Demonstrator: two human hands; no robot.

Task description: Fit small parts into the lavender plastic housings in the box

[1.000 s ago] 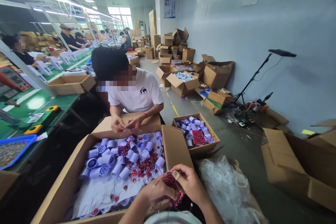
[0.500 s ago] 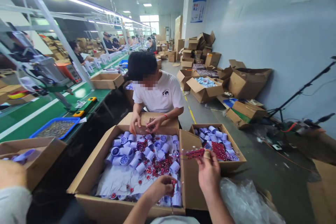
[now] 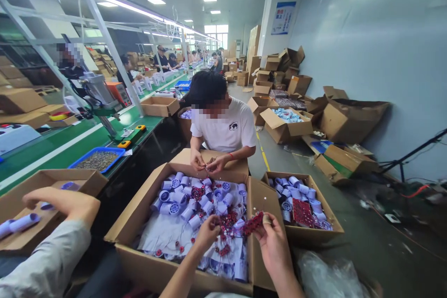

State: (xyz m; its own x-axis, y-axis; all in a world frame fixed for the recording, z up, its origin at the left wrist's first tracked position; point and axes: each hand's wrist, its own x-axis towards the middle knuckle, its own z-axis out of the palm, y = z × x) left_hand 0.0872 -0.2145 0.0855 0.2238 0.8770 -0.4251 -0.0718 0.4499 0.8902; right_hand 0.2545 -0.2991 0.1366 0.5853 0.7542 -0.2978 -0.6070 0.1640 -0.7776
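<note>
At lower centre, the right hand point(image 3: 274, 244) pinches a cluster of small red coils point(image 3: 253, 224) over the right edge of the large cardboard box point(image 3: 139, 216). Just left, the left hand point(image 3: 206, 232) closes its fingertips on red coils lying among white-blue cylindrical parts point(image 3: 181, 198) inside that box.

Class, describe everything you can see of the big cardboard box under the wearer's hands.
The big box is plain brown cardboard, open at the top with its flaps folded outward. It is lined with white sheet and holds pale blue rolls and small red coils. The left hand reaches into it, the right hand hovers over its right flap, and a co-worker works at its far edge.
</note>
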